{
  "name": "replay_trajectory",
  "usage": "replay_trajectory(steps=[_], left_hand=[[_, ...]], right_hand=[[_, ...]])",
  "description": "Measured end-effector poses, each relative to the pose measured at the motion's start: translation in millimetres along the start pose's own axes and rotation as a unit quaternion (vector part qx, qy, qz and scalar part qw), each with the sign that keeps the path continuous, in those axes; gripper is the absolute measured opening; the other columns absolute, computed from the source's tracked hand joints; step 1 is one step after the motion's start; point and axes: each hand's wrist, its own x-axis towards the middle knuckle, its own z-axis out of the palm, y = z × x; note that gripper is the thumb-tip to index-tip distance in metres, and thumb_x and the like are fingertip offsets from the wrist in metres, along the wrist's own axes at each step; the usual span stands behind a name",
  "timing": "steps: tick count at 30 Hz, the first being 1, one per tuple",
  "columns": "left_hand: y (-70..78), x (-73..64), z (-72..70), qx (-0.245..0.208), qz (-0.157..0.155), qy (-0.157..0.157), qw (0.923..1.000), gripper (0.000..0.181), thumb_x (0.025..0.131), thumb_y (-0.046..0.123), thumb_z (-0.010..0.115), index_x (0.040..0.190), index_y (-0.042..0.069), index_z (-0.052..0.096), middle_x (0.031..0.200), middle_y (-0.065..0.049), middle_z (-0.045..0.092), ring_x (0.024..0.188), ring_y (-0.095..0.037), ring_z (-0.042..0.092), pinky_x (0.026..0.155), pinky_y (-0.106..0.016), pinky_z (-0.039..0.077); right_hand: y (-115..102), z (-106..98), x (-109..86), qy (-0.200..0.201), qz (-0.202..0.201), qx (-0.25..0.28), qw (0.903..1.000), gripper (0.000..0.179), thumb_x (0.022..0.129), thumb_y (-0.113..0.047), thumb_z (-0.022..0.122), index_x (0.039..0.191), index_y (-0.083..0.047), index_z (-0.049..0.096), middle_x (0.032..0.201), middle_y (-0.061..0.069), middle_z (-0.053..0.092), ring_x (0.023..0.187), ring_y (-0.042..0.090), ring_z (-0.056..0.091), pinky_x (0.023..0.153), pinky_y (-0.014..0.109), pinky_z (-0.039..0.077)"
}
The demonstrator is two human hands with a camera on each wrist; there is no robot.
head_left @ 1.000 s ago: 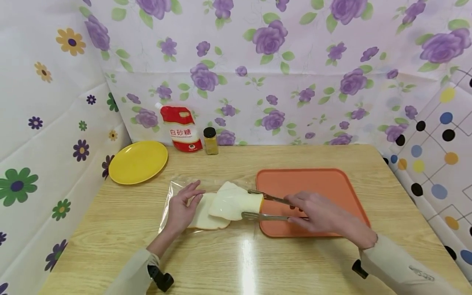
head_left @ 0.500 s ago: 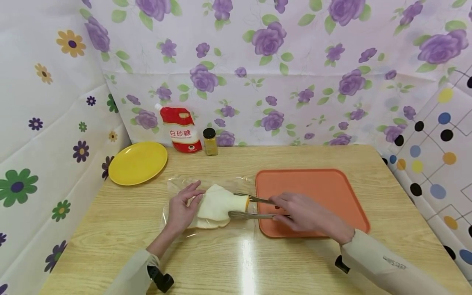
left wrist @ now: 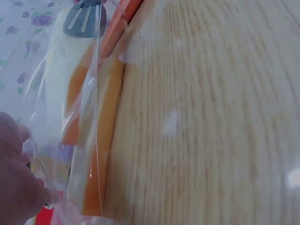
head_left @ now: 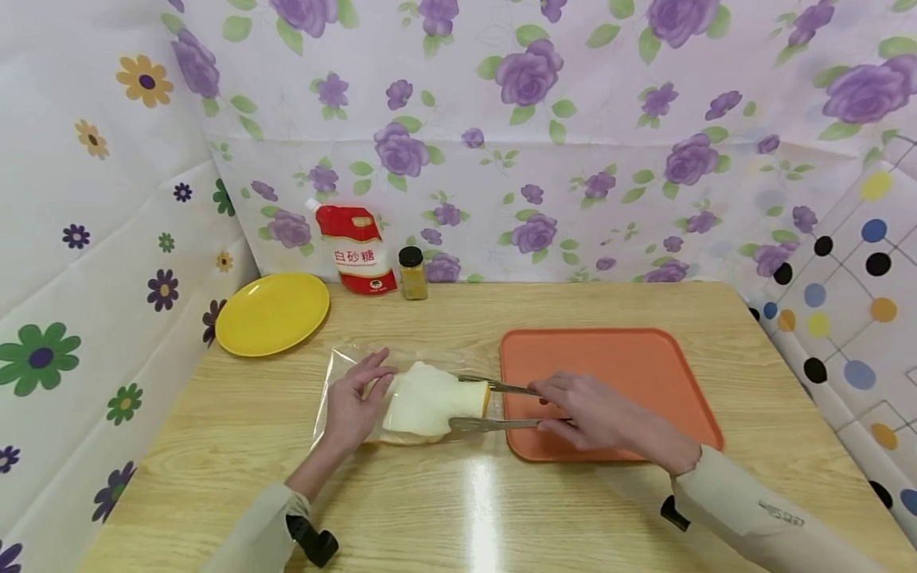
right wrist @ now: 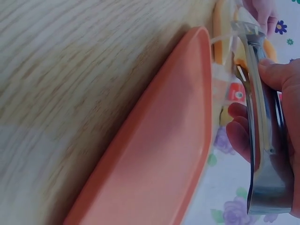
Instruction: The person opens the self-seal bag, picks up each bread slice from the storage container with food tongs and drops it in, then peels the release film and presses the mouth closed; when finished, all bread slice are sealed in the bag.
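Note:
A clear plastic bag [head_left: 337,362] lies on the table, its edge pinched by my left hand [head_left: 356,402]. One bread slice [head_left: 430,398] sits above a lower bread slice [left wrist: 96,187], covering most of it in the head view. Film passes in front of both in the left wrist view. My right hand [head_left: 591,410] grips metal tongs [head_left: 494,424], whose two arms stand on either side of the upper slice's right end. The right wrist view shows the tongs [right wrist: 267,140] between thumb and fingers, with the slices beyond their tips.
An orange tray [head_left: 609,350] lies under my right hand, right of the bag. A yellow plate [head_left: 272,314] is at the back left. Beside it stand a red and white sugar pouch [head_left: 358,251] and a small black-capped jar [head_left: 412,274] against the flowered backdrop [head_left: 458,159].
The tongs and upper bread slice have moved left, over the lower slice, mostly in the first half second. My left hand has stayed at the bag's edge.

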Motion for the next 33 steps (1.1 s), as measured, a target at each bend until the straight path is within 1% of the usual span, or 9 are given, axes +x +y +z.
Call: replay_trajectory(steps=[2,5,10,14,17,20,23,27,33], left_hand=[[5.4,-0.3,2.8,-0.011,0.003,-0.008,0.9999,0.009,0.088,-0.016,0.065,0.094,-0.014,0.071,0.124,-0.033,0.06,0.124,-0.053,0.049,0.103,-0.037,0.042],[9.1,-0.6,4.4,-0.009,0.003,-0.018,0.9998,0.009,0.087,-0.017,0.064,0.094,-0.015,0.07,0.125,-0.034,0.059,0.125,-0.054,0.048,0.103,-0.03,0.042],[9.2,0.0,6.8,0.001,0.007,-0.019,0.9998,0.008,0.088,-0.016,0.065,0.094,-0.016,0.07,0.124,-0.035,0.059,0.124,-0.055,0.048,0.103,-0.022,0.04],[12.7,0.6,7.6,0.005,0.004,-0.011,0.9999,0.008,0.088,-0.015,0.066,0.094,-0.014,0.071,0.124,-0.033,0.06,0.126,-0.052,0.048,0.105,-0.032,0.041],[17.8,0.4,6.4,0.006,0.0,-0.001,1.0,0.009,0.086,-0.017,0.066,0.094,-0.014,0.072,0.123,-0.032,0.061,0.127,-0.05,0.049,0.105,-0.043,0.04],[19.3,0.0,6.1,0.004,0.0,0.008,1.0,0.009,0.086,-0.017,0.066,0.093,-0.014,0.071,0.123,-0.032,0.062,0.127,-0.05,0.048,0.105,-0.05,0.038],[20.4,0.6,6.9,-0.002,0.005,0.008,1.0,0.009,0.086,-0.018,0.066,0.093,-0.015,0.071,0.122,-0.033,0.061,0.126,-0.052,0.047,0.105,-0.052,0.037],[22.6,1.6,8.0,-0.003,0.016,0.007,0.9998,0.01,0.086,-0.018,0.066,0.093,-0.015,0.071,0.121,-0.033,0.062,0.125,-0.053,0.049,0.103,-0.053,0.039],[14.5,1.9,12.1,0.017,0.029,0.015,0.9993,0.006,0.087,-0.016,0.066,0.092,-0.015,0.07,0.121,-0.034,0.061,0.122,-0.055,0.05,0.104,-0.048,0.042]], right_hand=[[-1,-1,-0.5,-0.005,0.002,-0.006,1.0,0.045,0.096,-0.024,0.069,0.13,0.003,0.058,0.109,0.01,0.068,0.094,0.02,0.065,0.076,0.037,0.058],[-3,2,4.8,-0.011,0.0,-0.021,0.9997,0.046,0.097,-0.026,0.067,0.132,0.002,0.058,0.11,0.009,0.068,0.096,0.02,0.065,0.08,0.038,0.057],[-4,9,15.0,-0.002,0.0,-0.018,0.9998,0.046,0.096,-0.026,0.068,0.131,0.003,0.059,0.111,0.01,0.069,0.094,0.02,0.066,0.082,0.039,0.057],[-6,14,20.9,-0.011,0.005,-0.012,0.9999,0.045,0.097,-0.026,0.067,0.131,0.001,0.059,0.107,0.008,0.069,0.094,0.019,0.066,0.08,0.037,0.057],[-9,16,25.4,-0.025,0.012,-0.003,0.9996,0.046,0.099,-0.028,0.064,0.133,0.002,0.058,0.109,0.009,0.069,0.097,0.02,0.066,0.083,0.037,0.057],[-12,17,29.0,-0.03,0.024,0.009,0.9992,0.05,0.099,-0.03,0.064,0.135,0.004,0.056,0.11,0.011,0.069,0.096,0.021,0.066,0.083,0.037,0.057],[-14,17,30.8,-0.027,0.03,0.008,0.9992,0.051,0.098,-0.03,0.065,0.134,0.005,0.056,0.109,0.011,0.069,0.093,0.02,0.066,0.08,0.036,0.058],[-14,19,35.1,-0.016,0.016,0.007,0.9997,0.048,0.097,-0.027,0.068,0.131,0.005,0.058,0.1,0.009,0.068,0.086,0.018,0.065,0.074,0.033,0.057],[-14,21,43.2,-0.01,0.01,0.008,0.9999,0.042,0.098,-0.029,0.067,0.125,0.001,0.058,0.086,0.001,0.064,0.077,0.013,0.06,0.068,0.029,0.054]])
